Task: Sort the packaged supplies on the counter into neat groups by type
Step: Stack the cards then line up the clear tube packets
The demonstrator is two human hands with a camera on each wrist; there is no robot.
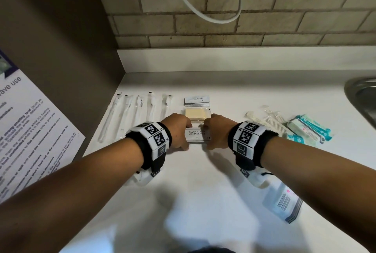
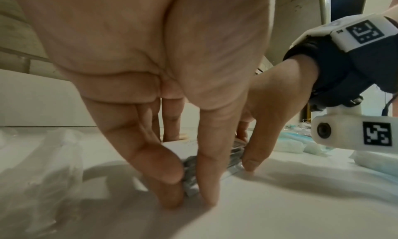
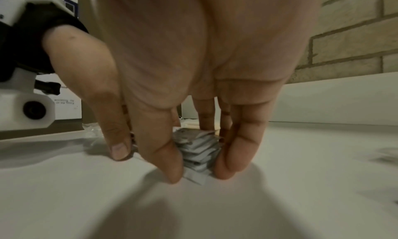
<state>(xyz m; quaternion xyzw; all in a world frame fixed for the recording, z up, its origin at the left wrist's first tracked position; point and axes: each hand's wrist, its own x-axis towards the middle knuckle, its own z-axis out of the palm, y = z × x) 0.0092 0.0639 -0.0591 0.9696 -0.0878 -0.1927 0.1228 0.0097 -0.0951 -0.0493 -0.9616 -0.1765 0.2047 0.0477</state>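
A stack of white shampoo sachets (image 1: pixel 197 136) lies mid-counter, its layered edges visible in the wrist views (image 2: pixel 190 173) (image 3: pixel 198 150). My left hand (image 1: pixel 179 130) (image 2: pixel 189 191) pinches the stack's left end between thumb and fingers, tips down on the counter. My right hand (image 1: pixel 216 130) (image 3: pixel 199 174) pinches the right end the same way. Just behind the stack sit a wrapped yellow soap (image 1: pixel 196 114) and toothpaste sachets (image 1: pixel 197 100). Wrapped toothbrushes (image 1: pixel 132 110) lie in a row to the left.
Packaged combs (image 1: pixel 268 122) and teal packs (image 1: pixel 309 128) lie to the right, white packets (image 1: pixel 282 202) at the near right. A steel sink (image 1: pixel 364 98) is at the far right. A brown cabinet side (image 1: pixel 61 49) with a notice bounds the left, a brick wall the back.
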